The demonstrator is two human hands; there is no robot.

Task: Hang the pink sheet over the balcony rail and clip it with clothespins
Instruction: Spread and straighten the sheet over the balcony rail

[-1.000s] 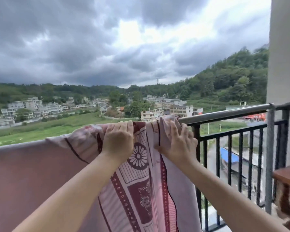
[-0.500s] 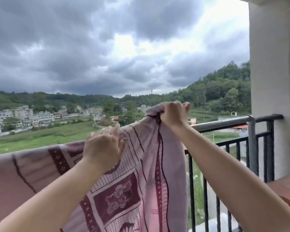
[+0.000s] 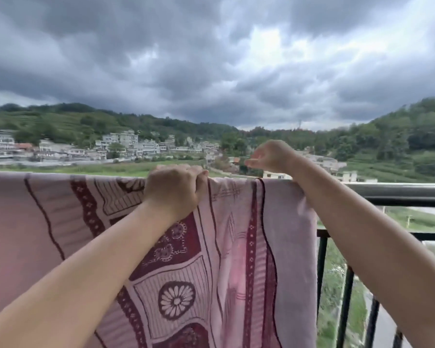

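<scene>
The pink sheet point(image 3: 236, 247), with dark red flower and stripe patterns, hangs over the balcony rail point(image 3: 399, 191) from the left edge of the view to about the middle right. My left hand point(image 3: 172, 188) is closed on the sheet's top fold on the rail. My right hand point(image 3: 271, 156) hovers just above the rail beyond the sheet's right edge, fingers loosely curled and apart, with nothing in it. The forearm of that arm crosses the sheet's right corner. No clothespins are in view.
Bare metal rail runs on to the right of the sheet, with black vertical bars point(image 3: 344, 297) below it. Beyond lie green fields, village buildings point(image 3: 126, 146), wooded hills and a dark cloudy sky.
My right hand, which held the sheet's edge lifted above the rail, has let it go; the sheet now lies flat over the rail. The view has turned left, and the wall pillar is gone.
</scene>
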